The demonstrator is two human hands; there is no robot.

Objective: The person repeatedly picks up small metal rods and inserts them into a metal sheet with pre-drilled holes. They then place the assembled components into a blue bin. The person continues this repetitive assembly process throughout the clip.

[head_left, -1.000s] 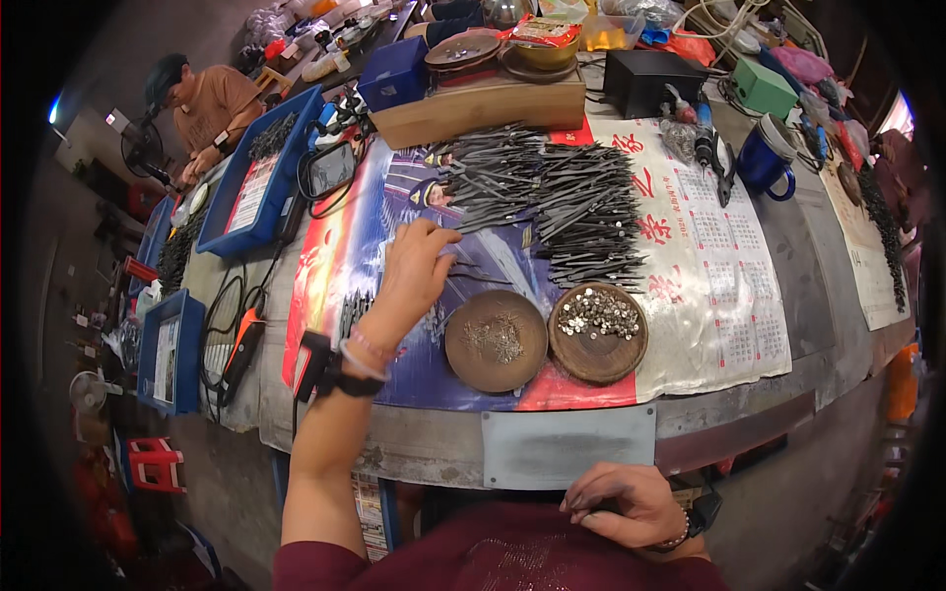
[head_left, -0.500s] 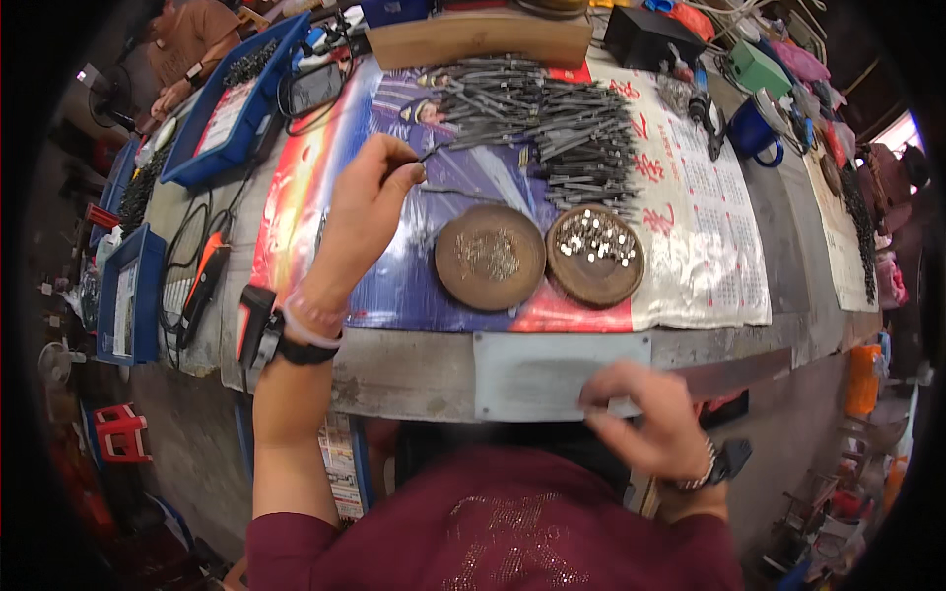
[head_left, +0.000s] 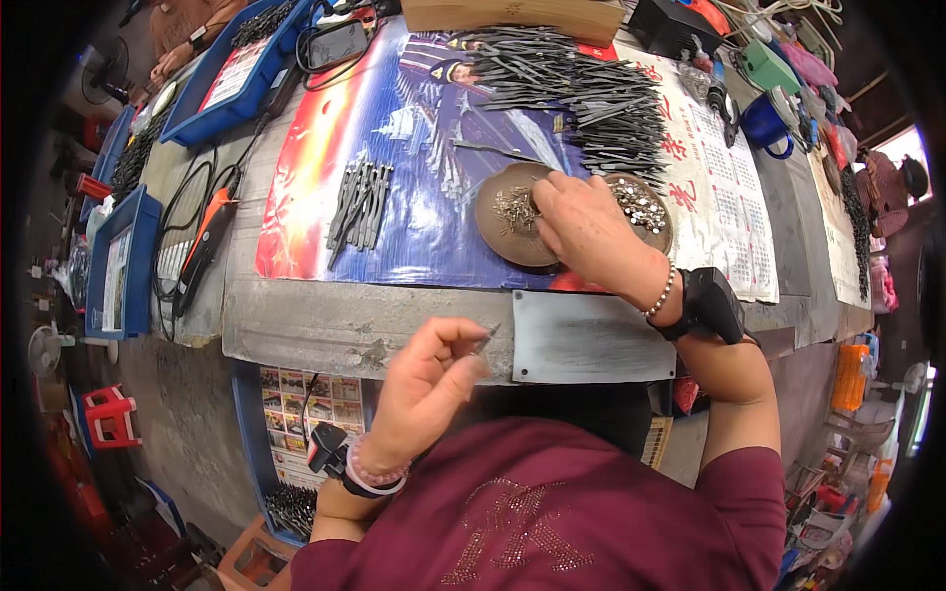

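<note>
Near the table's front edge, my left hand (head_left: pixel 426 386) pinches a thin dark strip (head_left: pixel 490 337) between thumb and fingers; most of it is hidden by the hand. My right hand (head_left: pixel 589 229) reaches over the brown round dish (head_left: pixel 487 219), its fingertips down among small metal pins (head_left: pixel 514 209). Whatever those fingers pinch is too small to see. Partly behind that hand stands a second dish (head_left: pixel 666 232) of small shiny pieces (head_left: pixel 639 205). One dark strip (head_left: pixel 496 151) lies alone behind the dishes, and a small bunch of dark strips (head_left: pixel 361 209) rests at left.
A large pile of dark strips (head_left: pixel 616 113) lies at the back, before a wooden block (head_left: pixel 512 18). A grey-white plate (head_left: pixel 591 340) sits at the front edge. Blue trays (head_left: pixel 177 138) and an orange-black tool (head_left: pixel 207 246) with cable are at left; a blue mug (head_left: pixel 764 126) stands right.
My left hand has come back from the strips toward the table's front edge with a strip. My right hand has moved forward from the grey-white plate to the dish of pins. The view has shifted.
</note>
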